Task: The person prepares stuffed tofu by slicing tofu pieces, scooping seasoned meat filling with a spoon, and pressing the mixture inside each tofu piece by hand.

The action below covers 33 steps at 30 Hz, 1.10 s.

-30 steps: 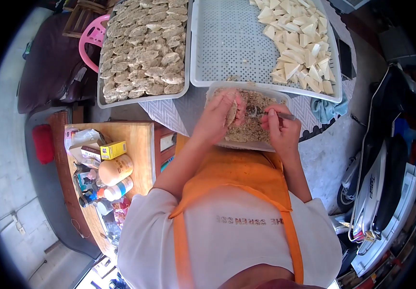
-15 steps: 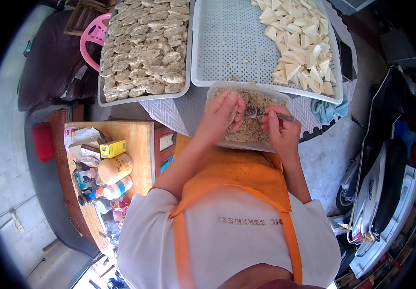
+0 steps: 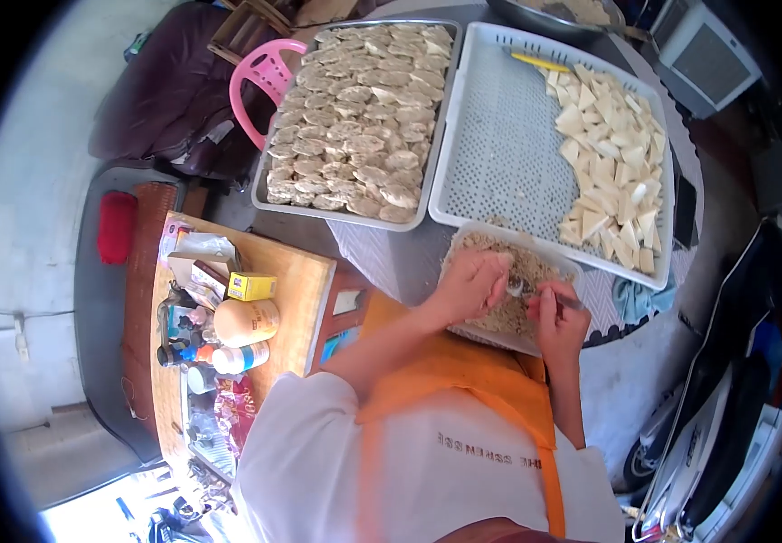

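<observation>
Over a plastic tub (image 3: 567, 263) of brown crumbly filling (image 3: 499, 319), my left hand (image 3: 474, 286) is closed round a pale, coated piece that its fingers mostly hide. My right hand (image 3: 556, 317) pinches the dark handle of a utensil (image 3: 569, 301), whose shiny end reaches into the filling. Beyond the tub, a perforated white tray (image 3: 513, 136) holds pale triangular pieces (image 3: 621, 163) on its right side. Rows of coated oval pieces (image 3: 364, 118) fill a metal tray (image 3: 260, 185) to the left.
A yellow object (image 3: 540, 62) lies in the white tray. A metal bowl (image 3: 610, 20) stands behind it. Bottles (image 3: 246, 322) and boxes crowd a wooden table (image 3: 305, 290) at left. A pink chair (image 3: 269, 68), a blue cloth (image 3: 635, 300) and a scooter (image 3: 707, 443) surround the round table.
The view has tilted and shifted, so the trays appear lower and farther right, and the bowl and yellow object now show. My left hand has closed more over its piece; my right keeps the utensil.
</observation>
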### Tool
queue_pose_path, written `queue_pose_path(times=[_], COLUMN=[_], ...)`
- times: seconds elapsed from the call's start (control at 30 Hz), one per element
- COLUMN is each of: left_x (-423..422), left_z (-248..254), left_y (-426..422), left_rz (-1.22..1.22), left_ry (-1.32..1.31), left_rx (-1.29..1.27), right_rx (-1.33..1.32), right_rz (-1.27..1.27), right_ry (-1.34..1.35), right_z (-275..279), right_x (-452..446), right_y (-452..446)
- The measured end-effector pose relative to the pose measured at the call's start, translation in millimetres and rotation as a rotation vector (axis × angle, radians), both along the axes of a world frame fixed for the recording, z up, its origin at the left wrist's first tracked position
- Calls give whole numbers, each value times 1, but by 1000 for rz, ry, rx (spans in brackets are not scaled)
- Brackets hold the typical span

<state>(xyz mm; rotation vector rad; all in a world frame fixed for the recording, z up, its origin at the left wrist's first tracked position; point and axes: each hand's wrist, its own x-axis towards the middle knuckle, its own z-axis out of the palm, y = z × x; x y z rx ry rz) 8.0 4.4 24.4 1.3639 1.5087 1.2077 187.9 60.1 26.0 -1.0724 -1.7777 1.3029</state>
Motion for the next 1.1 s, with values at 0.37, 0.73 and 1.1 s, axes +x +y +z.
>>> queue_pose_path(times=[0.37,0.73,1.1], left_x=[-127,-395,-404], left_z=[40,10,-4], left_y=[57,138,143], left_rz=[288,710,670], left_ry=[-246,643,1001], left_rx=[88,122,-6], right_rx=[60,6,-10], right_rz=[27,-21,-13], right_ry=[-29,-20,-42], right_z=[1,-1,4], right_x=[-1,-3,-5], right_y=[2,2,3])
